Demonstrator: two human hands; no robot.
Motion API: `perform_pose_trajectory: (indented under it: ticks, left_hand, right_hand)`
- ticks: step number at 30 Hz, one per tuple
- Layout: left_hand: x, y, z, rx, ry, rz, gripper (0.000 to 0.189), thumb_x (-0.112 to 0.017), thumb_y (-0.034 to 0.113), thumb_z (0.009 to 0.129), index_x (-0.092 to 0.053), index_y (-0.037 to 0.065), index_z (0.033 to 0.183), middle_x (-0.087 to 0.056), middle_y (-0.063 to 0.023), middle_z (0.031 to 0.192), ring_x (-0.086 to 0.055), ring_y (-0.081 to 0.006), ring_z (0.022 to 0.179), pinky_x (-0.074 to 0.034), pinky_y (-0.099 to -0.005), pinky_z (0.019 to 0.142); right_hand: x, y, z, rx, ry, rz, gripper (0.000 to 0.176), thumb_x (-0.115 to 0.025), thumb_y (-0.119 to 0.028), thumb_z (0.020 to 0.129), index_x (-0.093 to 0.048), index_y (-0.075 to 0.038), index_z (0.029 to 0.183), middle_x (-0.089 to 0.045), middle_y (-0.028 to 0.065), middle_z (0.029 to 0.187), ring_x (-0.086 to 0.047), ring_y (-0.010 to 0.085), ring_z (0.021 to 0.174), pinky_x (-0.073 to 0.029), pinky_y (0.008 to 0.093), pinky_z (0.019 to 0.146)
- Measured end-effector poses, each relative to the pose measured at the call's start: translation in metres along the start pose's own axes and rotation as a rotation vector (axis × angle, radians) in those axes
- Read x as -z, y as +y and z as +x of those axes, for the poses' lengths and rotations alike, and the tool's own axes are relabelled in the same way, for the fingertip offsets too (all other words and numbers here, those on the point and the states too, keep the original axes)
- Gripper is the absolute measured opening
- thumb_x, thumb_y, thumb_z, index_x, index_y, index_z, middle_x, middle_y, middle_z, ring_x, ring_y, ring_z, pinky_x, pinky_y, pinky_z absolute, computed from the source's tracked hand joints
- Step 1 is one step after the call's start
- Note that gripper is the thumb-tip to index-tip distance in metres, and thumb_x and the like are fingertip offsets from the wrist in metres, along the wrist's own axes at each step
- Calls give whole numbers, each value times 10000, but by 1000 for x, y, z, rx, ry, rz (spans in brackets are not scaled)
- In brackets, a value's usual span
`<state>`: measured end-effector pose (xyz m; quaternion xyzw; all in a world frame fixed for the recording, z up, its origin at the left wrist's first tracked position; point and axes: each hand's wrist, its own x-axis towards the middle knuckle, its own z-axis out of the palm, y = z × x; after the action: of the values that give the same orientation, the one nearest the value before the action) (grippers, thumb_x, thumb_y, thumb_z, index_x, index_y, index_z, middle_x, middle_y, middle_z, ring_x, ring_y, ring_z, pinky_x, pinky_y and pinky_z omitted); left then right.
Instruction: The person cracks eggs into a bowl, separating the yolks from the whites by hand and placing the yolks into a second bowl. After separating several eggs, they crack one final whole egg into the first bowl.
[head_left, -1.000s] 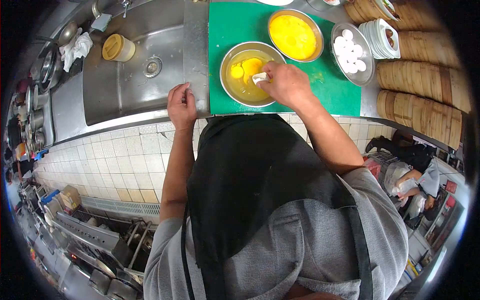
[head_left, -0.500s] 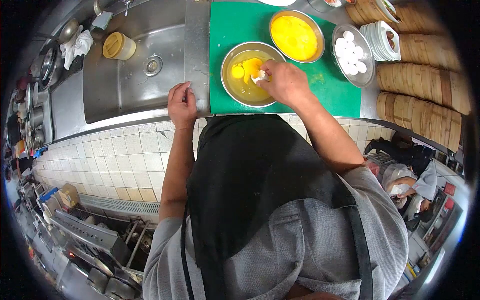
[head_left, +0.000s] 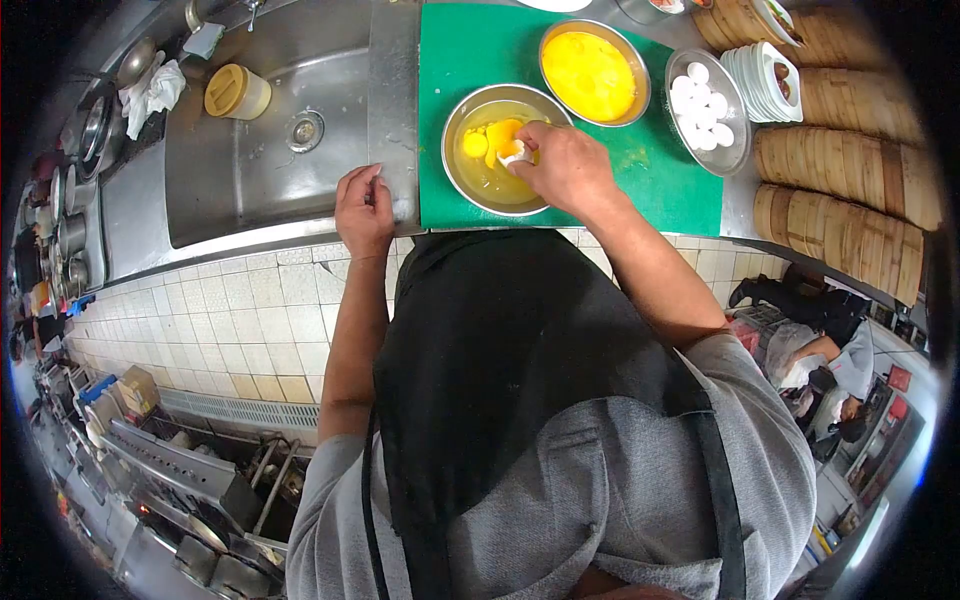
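Note:
My right hand (head_left: 568, 172) pinches a cracked eggshell (head_left: 517, 156) low over a steel bowl (head_left: 452, 180), its fingertips inside the rim. Egg white fills much of that bowl, with a round yolk (head_left: 475, 145) and more orange yolk beside the shell. On the steel edge between sink and green board rests my left hand (head_left: 365, 212), fingers loosely bent and the thumb a little apart, with nothing visible in it. Behind the right hand stands a second steel bowl (head_left: 645, 100) of yellow egg. Whole white eggs (head_left: 700, 105) lie in a metal bowl (head_left: 738, 150) to the right.
The bowls stand on a green cutting board (head_left: 640, 190). At left is a steel sink (head_left: 270, 190) with a yellow-lidded tub (head_left: 238, 92). Stacked white dishes (head_left: 757, 85) and bamboo steamers (head_left: 840, 225) line the right. Another person (head_left: 850, 350) is at the far right.
My right hand and the eggshell have shifted slightly left over the bowl. My left hand stays where it was. The other person at the far right has moved a little.

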<state>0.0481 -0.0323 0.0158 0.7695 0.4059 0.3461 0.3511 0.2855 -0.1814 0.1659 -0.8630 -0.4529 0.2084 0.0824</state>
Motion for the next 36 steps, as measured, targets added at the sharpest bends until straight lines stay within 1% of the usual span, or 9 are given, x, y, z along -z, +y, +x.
perform_pose_trajectory:
  ticks: [12,21,27,29,30,32,33,35,36]
  left_hand:
    - [1,1,1,4,-8,42,217,-660,61,889,-737,70,1092,-681,-106,1096,-660,-192,789,-553,-302,698]
    - [1,1,2,5,-18,41,211,-658,66,889,-736,67,1085,-683,-110,1096,-670,-208,813,-556,-311,728]
    - [0,-2,1,-2,-5,39,209,-660,67,887,-736,68,1082,-683,-107,1097,-674,-209,818,-557,-319,746]
    - [0,-1,1,7,-7,42,210,-662,66,887,-737,70,1083,-683,-107,1098,-674,-209,818,-557,-317,743]
    - [0,-2,0,4,-3,38,210,-663,65,886,-737,70,1083,-682,-106,1099,-672,-207,813,-556,-315,736]
    - [-1,-4,0,0,-1,34,211,-665,64,885,-737,71,1084,-682,-104,1100,-671,-205,808,-556,-313,729]
    - [-1,-5,0,2,-2,32,210,-666,64,885,-737,71,1083,-682,-102,1101,-668,-203,800,-555,-311,721]
    - [-1,-5,0,4,-2,30,209,-668,64,885,-737,70,1082,-682,-101,1102,-666,-200,793,-553,-309,714]
    - [-1,-4,0,5,-2,27,207,-669,63,885,-737,69,1080,-682,-100,1101,-664,-198,789,-552,-308,711]
  right_hand:
    - [-4,-1,2,-9,34,24,343,-713,-347,855,-713,-111,1105,-732,175,1028,-698,358,997,-549,480,883]
    - [-6,-1,-1,12,101,39,317,-704,-276,844,-711,-101,1108,-724,164,1081,-689,353,1022,-549,469,893]
    - [-20,10,-8,84,259,162,307,-738,-218,830,-709,-110,1116,-716,130,1114,-670,335,1067,-537,456,920]
    - [-28,18,-9,185,431,184,343,-801,-223,822,-693,-118,1130,-727,123,1047,-693,325,920,-553,436,818]
    - [-29,19,-10,184,432,183,343,-801,-223,822,-693,-118,1130,-727,123,1047,-693,325,920,-553,436,818]
    - [-29,22,-11,188,442,288,382,-828,-188,807,-695,-119,1158,-717,116,994,-671,249,788,-542,361,717]
    - [-28,21,-13,187,443,288,382,-828,-188,807,-695,-119,1158,-717,116,994,-671,249,788,-542,361,717]
    - [-22,20,-18,135,422,414,382,-819,-199,806,-698,-124,1160,-713,122,1087,-679,291,979,-554,385,826]
    - [-21,20,-20,135,424,414,382,-819,-199,806,-698,-124,1160,-713,122,1087,-679,291,979,-554,385,826]
